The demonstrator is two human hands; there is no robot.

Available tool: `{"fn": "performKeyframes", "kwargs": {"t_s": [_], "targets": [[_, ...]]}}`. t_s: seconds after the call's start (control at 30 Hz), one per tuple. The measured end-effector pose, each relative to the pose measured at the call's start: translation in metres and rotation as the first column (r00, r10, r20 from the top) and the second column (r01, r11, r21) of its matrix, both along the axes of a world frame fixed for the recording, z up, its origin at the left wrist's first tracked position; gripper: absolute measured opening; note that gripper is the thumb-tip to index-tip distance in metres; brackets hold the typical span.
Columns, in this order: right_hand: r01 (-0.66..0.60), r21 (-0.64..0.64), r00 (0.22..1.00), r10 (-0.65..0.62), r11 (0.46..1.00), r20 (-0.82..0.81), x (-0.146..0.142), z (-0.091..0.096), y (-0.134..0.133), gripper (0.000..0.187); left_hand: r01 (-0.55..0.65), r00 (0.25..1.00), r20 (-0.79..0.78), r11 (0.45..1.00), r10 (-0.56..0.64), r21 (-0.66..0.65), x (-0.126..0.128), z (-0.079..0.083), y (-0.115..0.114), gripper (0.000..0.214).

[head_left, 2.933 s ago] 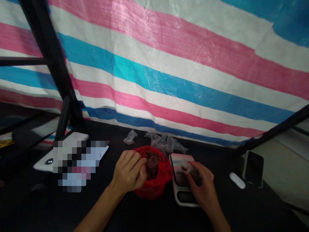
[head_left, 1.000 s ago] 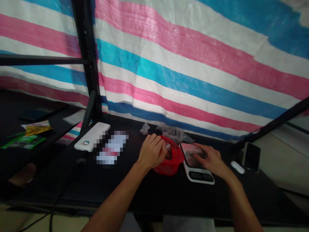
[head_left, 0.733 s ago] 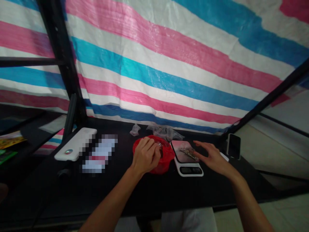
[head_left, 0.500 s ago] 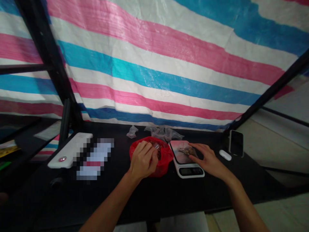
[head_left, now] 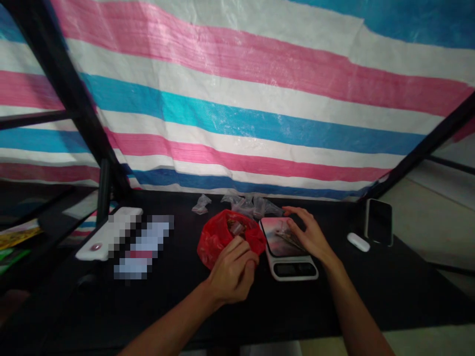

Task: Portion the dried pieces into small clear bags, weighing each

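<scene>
Brownish pieces lie, in the head view, on the plate of a white scale, and their long axis runs from far left to near right. The scale itself points away from the person, its far end turned slightly to the left and its display at the near end. The right hand comes from the lower right, palm down, over the scale's right edge; its fingers are spread and half bent, closed around nothing that I can see. The left hand stands with its back upward at the near side of the red bag, whose mouth faces up. Its fingers are curled tightly; whether they pinch the bag, I cannot tell.
</scene>
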State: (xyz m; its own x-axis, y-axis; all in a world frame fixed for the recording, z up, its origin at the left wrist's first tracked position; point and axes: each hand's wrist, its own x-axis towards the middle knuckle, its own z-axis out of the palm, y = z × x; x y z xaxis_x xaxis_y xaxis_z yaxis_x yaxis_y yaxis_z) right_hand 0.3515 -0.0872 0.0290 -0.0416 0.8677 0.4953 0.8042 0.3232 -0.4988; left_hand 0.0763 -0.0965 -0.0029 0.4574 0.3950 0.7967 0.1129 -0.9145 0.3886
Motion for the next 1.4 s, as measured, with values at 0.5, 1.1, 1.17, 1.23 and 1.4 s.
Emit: {"fn": "performKeyframes", "kwargs": {"t_s": [0.5, 1.1, 1.17, 1.23, 1.4], "targets": [[0.037, -0.178, 0.993, -0.016, 0.983, 0.117, 0.01, -0.006, -0.022, 0.057, -0.033, 0.998, 0.053, 0.996, 0.037, -0.08, 0.001, -0.006, 0.007, 0.026], [-0.353, -0.244, 0.927, 0.373, 0.903, 0.038, -0.086, 0.025, 0.001, 0.042, -0.592, 0.805, 0.014, 0.804, 0.593, 0.049, -0.025, 0.002, 0.031, 0.032], [-0.359, -0.264, 0.903, 0.405, 0.895, 0.144, -0.099, 0.023, 0.009, 0.047, -0.61, 0.792, 0.013, 0.792, 0.61, 0.018, -0.026, 0.002, 0.031, 0.033], [-0.352, -0.273, 0.888, 0.412, 0.895, 0.205, -0.104, 0.019, 0.014, 0.049, -0.624, 0.782, 0.015, 0.782, 0.624, -0.005, -0.027, 0.003, 0.032, 0.033], [-0.353, -0.249, 0.894, 0.404, 0.902, 0.194, -0.101, 0.003, 0.019, 0.05, -0.638, 0.77, 0.02, 0.769, 0.638, 0.034, -0.027, 0.003, 0.033, 0.032]]}}
